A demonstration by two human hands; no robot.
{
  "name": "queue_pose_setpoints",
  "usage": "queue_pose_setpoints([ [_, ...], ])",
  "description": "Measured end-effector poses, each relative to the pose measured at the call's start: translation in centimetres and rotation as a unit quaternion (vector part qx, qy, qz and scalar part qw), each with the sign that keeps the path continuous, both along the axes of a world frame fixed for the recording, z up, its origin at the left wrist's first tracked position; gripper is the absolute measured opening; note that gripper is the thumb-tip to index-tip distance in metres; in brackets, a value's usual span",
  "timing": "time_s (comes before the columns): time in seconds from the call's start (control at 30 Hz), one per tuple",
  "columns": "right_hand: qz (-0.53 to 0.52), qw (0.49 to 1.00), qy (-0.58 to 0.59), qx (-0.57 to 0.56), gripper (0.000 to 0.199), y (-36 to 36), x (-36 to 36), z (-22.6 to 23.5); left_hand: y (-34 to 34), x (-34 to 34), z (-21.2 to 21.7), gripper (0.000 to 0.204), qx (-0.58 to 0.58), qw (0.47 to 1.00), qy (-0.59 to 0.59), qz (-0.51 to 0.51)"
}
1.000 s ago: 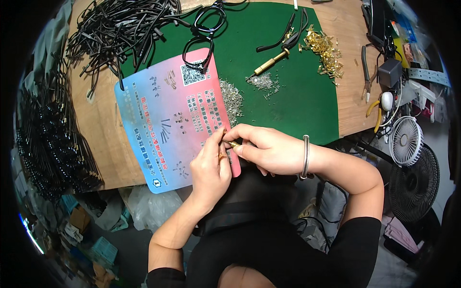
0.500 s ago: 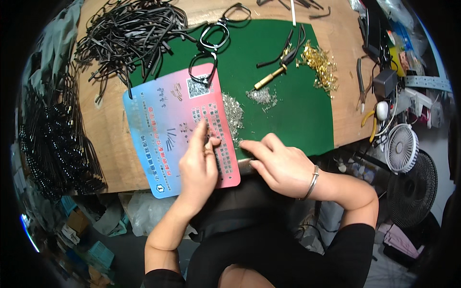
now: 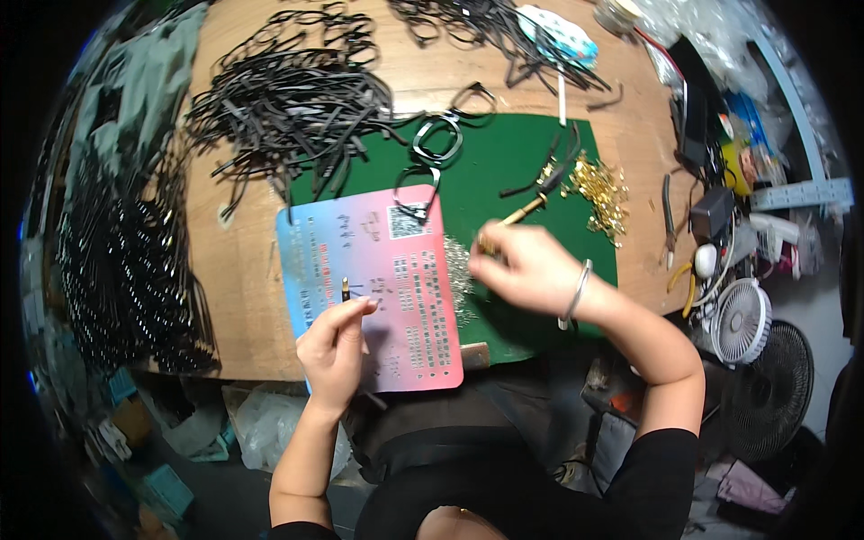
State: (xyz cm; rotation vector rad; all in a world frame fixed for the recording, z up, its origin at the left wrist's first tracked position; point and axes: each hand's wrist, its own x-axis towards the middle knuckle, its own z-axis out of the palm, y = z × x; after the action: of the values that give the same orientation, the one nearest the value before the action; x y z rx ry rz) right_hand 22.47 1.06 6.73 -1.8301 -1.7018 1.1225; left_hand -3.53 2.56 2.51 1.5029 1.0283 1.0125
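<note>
My left hand pinches a small dark piece with a gold end and holds it upright over a pink and blue printed card. My right hand, with a bangle on its wrist, is blurred over the green mat. Its fingertips are closed on the near end of a brass-handled tool. A small heap of silver screws lies between the card and my right hand. Gold metal parts are scattered just beyond the tool.
A heap of black spectacle arms covers the far left of the wooden table. Black spectacle frames lie on the mat's far edge. More black parts hang at the left. Pliers, boxes and a small fan crowd the right.
My hands have parted. The right one has gone from the card out over the mat to the brass-handled tool. The left one stays over the card with the small piece.
</note>
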Motion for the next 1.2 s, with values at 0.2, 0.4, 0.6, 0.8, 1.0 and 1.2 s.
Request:
queue_pose_setpoints([
  [0.2, -0.070, 0.953, -0.201, 0.215, 0.032, 13.0, -1.1, -2.7, 3.1, 1.3, 0.5, 0.029, 0.438, 0.888, 0.103, -0.093],
  [0.4, -0.106, 0.951, -0.234, 0.172, 0.034, 13.6, 0.4, -5.2, 2.6, 0.8, -2.8, 0.029, 0.260, 0.963, 0.064, 0.018],
  [0.6, -0.095, 0.985, -0.031, 0.142, 0.013, 5.5, 0.6, 2.8, 1.2, -2.9, 0.5, 0.050, -0.301, 0.896, -0.284, -0.162],
  [0.8, -0.036, 0.941, 0.243, -0.234, 0.013, -6.7, -3.3, 2.3, 0.6, -2.5, 1.0, 0.032, -0.399, 0.896, -0.157, -0.114],
  [1.0, 0.003, 0.990, 0.130, -0.063, 0.013, -9.4, -6.5, -1.9, 0.7, -0.5, -0.1, 0.021, -0.208, 0.973, 0.051, -0.086],
  [1.2, 0.036, 0.991, 0.114, -0.066, 0.011, -9.1, -6.2, -2.2, -0.4, -0.4, -1.5, 0.013, 0.103, 0.966, 0.224, -0.077],
])
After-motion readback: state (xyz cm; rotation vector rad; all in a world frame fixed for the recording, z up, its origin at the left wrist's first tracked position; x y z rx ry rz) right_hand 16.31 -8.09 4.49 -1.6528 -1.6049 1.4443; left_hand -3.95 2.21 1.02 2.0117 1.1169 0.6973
